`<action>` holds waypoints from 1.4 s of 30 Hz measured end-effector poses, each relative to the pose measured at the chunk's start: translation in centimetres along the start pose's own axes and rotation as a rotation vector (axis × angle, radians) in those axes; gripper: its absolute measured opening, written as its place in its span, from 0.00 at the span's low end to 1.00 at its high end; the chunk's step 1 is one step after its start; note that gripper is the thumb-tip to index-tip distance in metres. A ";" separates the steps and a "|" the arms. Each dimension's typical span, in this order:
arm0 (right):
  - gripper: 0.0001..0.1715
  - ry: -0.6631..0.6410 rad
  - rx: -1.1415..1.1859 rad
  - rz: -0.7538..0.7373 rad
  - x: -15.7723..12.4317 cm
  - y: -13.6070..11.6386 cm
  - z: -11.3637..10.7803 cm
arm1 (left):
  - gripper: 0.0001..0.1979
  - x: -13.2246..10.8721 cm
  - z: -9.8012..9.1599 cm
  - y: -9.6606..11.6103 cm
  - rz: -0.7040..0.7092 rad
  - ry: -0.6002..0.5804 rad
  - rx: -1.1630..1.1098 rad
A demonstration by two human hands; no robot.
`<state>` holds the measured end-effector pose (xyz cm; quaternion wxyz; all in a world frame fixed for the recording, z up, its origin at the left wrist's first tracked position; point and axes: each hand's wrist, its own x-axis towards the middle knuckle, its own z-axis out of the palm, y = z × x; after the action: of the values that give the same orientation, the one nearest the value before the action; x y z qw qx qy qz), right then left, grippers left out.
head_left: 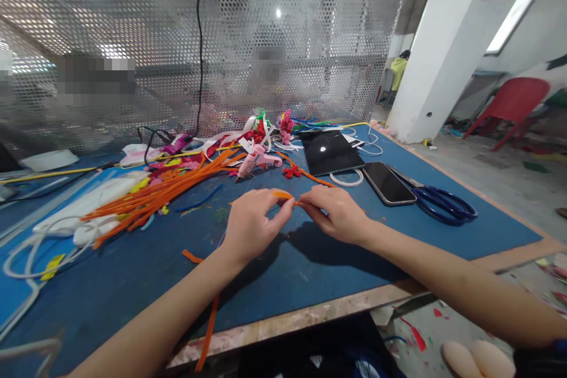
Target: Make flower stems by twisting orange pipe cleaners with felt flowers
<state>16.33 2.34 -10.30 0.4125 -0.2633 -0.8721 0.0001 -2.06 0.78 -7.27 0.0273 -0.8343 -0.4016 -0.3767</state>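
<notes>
Both hands meet over the middle of the blue table mat. My left hand pinches a bent orange pipe cleaner between thumb and fingers. Fingertips of my right hand close on the same pipe cleaner, just to the right. Another orange strip hangs past the table's front edge, partly behind my left forearm. Beyond the hands lie a pink glue gun and a small red pipe-cleaner flower. A bundle of orange pipe cleaners spreads out to the left.
On the right are a black tablet, a phone and blue-handled scissors. White cables coil at the left. Colourful craft pieces are heaped before a perforated metal screen. A red chair stands beyond the table.
</notes>
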 end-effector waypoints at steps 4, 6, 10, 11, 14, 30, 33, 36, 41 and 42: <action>0.10 -0.003 -0.024 -0.014 0.0 0.0 0.2 | 0.06 0.6 0.2 0.1 -0.425 -0.045 -0.458; 0.11 -0.009 -0.022 -0.007 0.0 0.0 0.2 | 0.11 0.7 0.3 -0.1 -0.551 -0.039 -0.624; 0.11 -0.015 -0.016 0.006 -0.1 0.0 0.1 | 0.12 0.6 0.4 -0.4 -0.552 -0.025 -0.646; 0.10 -0.016 -0.015 0.011 -0.1 0.0 0.1 | 0.11 0.5 0.4 -0.4 -0.518 -0.012 -0.594; 0.10 -0.017 -0.008 0.033 -0.1 0.0 0.1 | 0.08 0.2 0.3 -0.3 -0.418 0.019 -0.437; 0.11 0.017 -0.005 0.106 -0.1 0.4 0.1 | 0.12 -0.4 0.5 -0.9 0.304 -0.149 0.362; 0.12 0.002 -0.015 0.104 -0.1 0.6 0.2 | 0.12 -0.3 0.5 -1.1 0.392 -0.142 0.393; 0.12 -0.023 -0.022 0.101 -0.2 0.5 0.3 | 0.11 -0.1 0.4 -1.3 0.433 -0.155 0.411; 0.12 -0.050 -0.027 0.087 -0.2 0.4 0.4 | 0.12 0.0 -0.1 -1.5 0.465 -0.157 0.427; 0.12 -0.049 -0.027 0.085 -0.2 0.4 0.4 | 0.12 0.0 -0.2 -1.6 0.469 -0.147 0.425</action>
<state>16.30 2.68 -10.82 0.3869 -0.3054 -0.8700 0.0120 -3.28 1.76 -7.58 0.2578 -0.9046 -0.2692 -0.2067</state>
